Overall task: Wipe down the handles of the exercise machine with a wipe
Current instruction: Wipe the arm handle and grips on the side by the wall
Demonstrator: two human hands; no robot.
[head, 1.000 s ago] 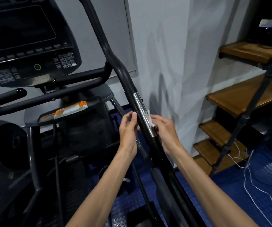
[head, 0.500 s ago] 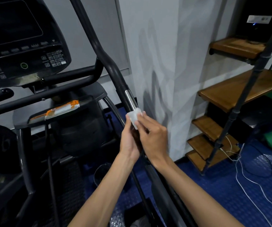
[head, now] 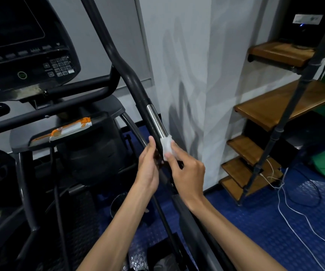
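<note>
Beside wooden shelves (head: 286, 102), blue studded floor (head: 265, 222).

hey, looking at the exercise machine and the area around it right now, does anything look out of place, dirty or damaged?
Two things stand out. The lower edge of the console carries a pale, worn or grimy patch under the buttons. An orange and white packet lies slanted on the tray below it. White cables also trail loose across the blue floor.

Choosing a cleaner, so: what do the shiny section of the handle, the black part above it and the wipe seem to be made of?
Shiny section: looks like polished metal, with bright mirror-like streaks. Black part: matte, dull sheen, probably rubber or coated metal. Wipe: white, crumpled, soft; paper or cloth, cannot tell.
</note>
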